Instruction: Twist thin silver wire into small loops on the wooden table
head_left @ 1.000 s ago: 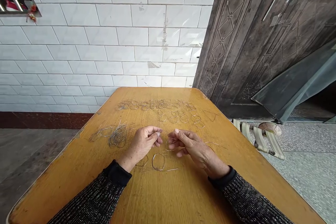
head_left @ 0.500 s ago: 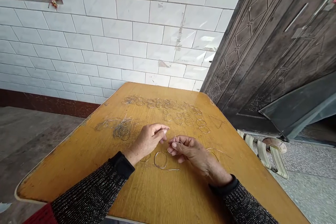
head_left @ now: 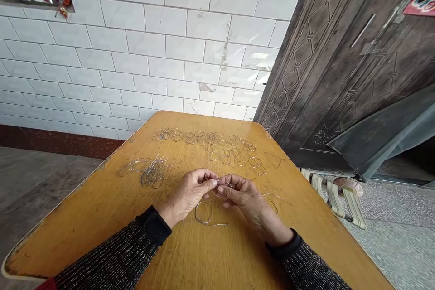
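My left hand (head_left: 190,194) and my right hand (head_left: 247,199) meet over the middle of the wooden table, fingertips touching or nearly so. Both are closed in a pinch on a thin metal wire (head_left: 229,185) bent into small loops, which the fingers partly hide. Just below them on the table lies a single wire loop (head_left: 204,223) with a straight tail pointing right. Beside my right wrist rests another curved wire (head_left: 273,204), partly covered by the hand. To the left of my left hand is a tangled pile of wires (head_left: 152,176) with loose ends sticking up.
Bent wire pieces (head_left: 207,137), several of them double loops, are spread along the far part of the table (head_left: 204,258). A white tiled wall (head_left: 146,41) stands behind it. To the right are a dark carved door (head_left: 326,77) and a striped-strap seat (head_left: 353,208).
My left hand has come right and its fingertips now join my right hand's at the wire. The view has shifted slightly, moving the scene a little left and down.
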### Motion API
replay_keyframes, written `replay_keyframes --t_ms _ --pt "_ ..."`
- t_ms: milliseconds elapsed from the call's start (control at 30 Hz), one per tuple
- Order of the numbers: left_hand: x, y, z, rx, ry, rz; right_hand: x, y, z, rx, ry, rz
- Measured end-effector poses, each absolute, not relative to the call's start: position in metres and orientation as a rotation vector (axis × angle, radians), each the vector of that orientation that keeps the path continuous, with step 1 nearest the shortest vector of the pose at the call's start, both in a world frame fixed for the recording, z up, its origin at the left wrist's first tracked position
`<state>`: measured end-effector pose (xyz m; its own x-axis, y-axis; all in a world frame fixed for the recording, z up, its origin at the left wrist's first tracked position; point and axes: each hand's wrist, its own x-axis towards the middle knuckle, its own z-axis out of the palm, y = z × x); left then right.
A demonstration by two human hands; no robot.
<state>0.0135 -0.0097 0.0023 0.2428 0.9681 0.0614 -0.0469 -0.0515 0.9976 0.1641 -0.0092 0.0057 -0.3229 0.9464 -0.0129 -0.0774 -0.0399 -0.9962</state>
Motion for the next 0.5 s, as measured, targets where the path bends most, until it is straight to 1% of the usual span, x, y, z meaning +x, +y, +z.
replay_keyframes --t_ms 233,367,500 --pt "0.0103 -0.0087 0.0083 1.325 1.010 1.123 0.1694 -0.0054 0.0081 -1.059 -1.362 1.336" --pt "0.0086 -0.0089 0.0066 1.174 0.924 1.098 0.1687 -0.0053 0.0052 -1.021 -1.417 1.264" --pt "0.0077 -0.0079 0.0036 0.987 0.841 1.076 0.1677 -0.0062 0.0054 -1.028 -1.446 1.261"
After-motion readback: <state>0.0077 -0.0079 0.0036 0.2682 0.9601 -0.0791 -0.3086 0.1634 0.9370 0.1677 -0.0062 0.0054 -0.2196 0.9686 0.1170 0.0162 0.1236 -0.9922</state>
